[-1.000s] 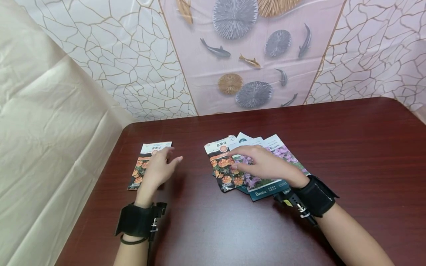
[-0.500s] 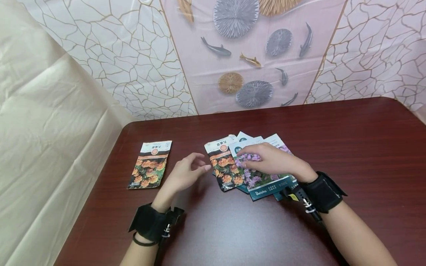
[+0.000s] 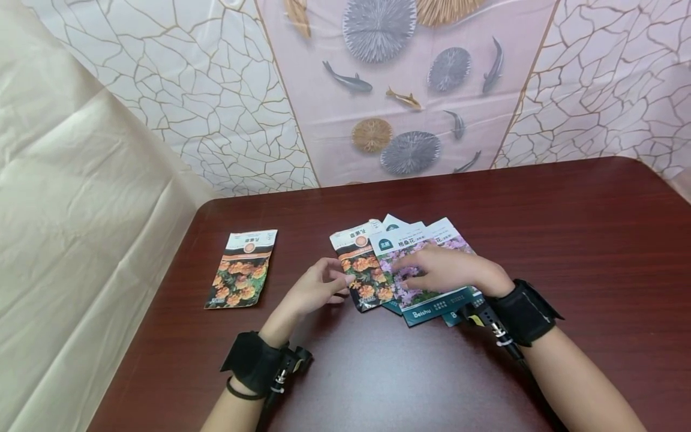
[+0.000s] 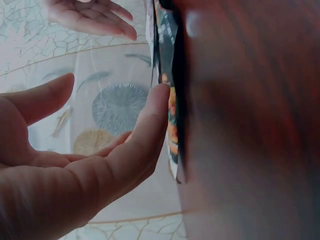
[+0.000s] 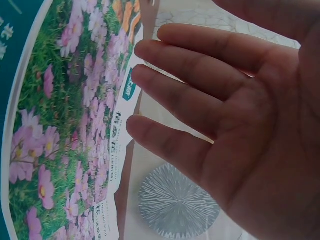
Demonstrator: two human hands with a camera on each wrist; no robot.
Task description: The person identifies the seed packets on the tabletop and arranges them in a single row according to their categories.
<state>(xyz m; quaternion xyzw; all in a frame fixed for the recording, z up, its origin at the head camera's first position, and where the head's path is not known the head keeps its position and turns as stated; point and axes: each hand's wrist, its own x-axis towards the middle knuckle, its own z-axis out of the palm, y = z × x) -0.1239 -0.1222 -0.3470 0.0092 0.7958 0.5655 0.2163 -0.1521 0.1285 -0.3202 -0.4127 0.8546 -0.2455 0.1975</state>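
In the head view, my left hand (image 3: 315, 288) is at the left edge of an orange-flowered seed packet (image 3: 372, 287). The left wrist view has one fingertip right at that packet's edge (image 4: 173, 125), with the thumb held well apart. My right hand (image 3: 445, 268) is over a purple-flowered seed packet (image 3: 388, 243), its fingers loosely extended. Seen from the right wrist, those fingers (image 5: 172, 135) are spread and hold nothing, facing the purple flower print (image 5: 65, 110). A second purple packet (image 3: 453, 234) lies partly under the first, and another white-topped packet (image 3: 392, 221) pokes out behind.
Another orange-flowered packet (image 3: 241, 270) lies by itself on the left of the dark red table (image 3: 567, 240). Patterned cloth (image 3: 372, 90) hangs behind the table, and a cream cloth (image 3: 81, 210) borders its left side. Both wrists wear black camera straps (image 3: 520, 312).
My left hand has moved right, from over the lone orange packet to the edge of the other orange one. My right hand has drawn back slightly right, uncovering more of the purple packet.
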